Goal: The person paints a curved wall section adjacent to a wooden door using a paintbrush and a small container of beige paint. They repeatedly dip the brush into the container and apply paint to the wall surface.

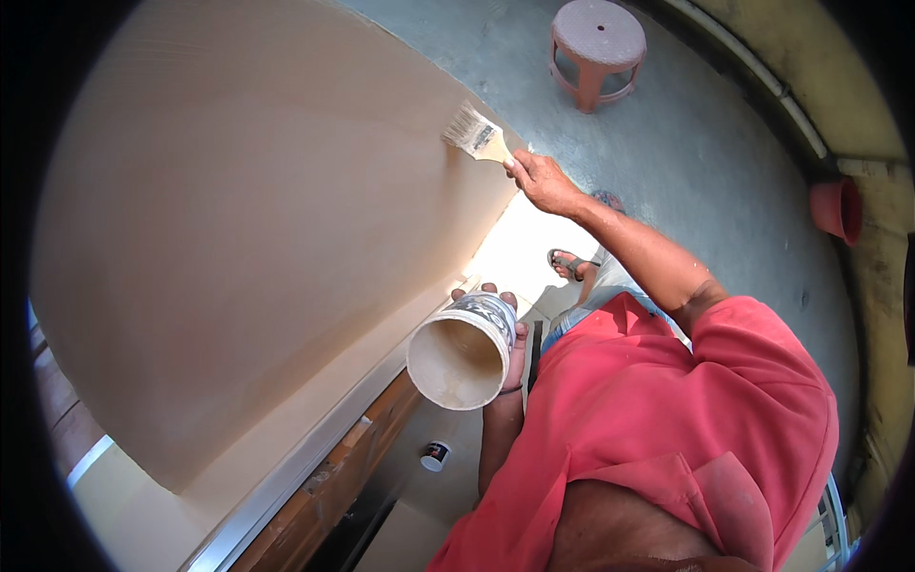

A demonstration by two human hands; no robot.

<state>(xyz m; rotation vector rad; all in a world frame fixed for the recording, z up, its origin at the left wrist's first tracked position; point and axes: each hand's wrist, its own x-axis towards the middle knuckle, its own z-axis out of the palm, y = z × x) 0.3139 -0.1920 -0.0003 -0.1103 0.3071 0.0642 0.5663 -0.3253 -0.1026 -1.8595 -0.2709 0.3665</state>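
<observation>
A wide flat paintbrush (479, 137) with a pale wooden handle is gripped by my right hand (545, 181). Its worn bristles meet or nearly meet a large beige wall surface (257, 210), close to that surface's right edge. Lower down, my left hand (518, 357) is wrapped round a white plastic bucket (460, 353) with dark print on its side. The bucket is tilted so that its mouth faces me, and its inside looks whitish and stained. What liquid it holds, if any, I cannot make out.
A pink plastic stool (599, 43) stands on the grey floor (705, 143) beyond my right hand. At the far right is a red pot (836, 210). A metal-edged wooden frame (324, 481) runs along the lower left, with a small white container (435, 456) beside it.
</observation>
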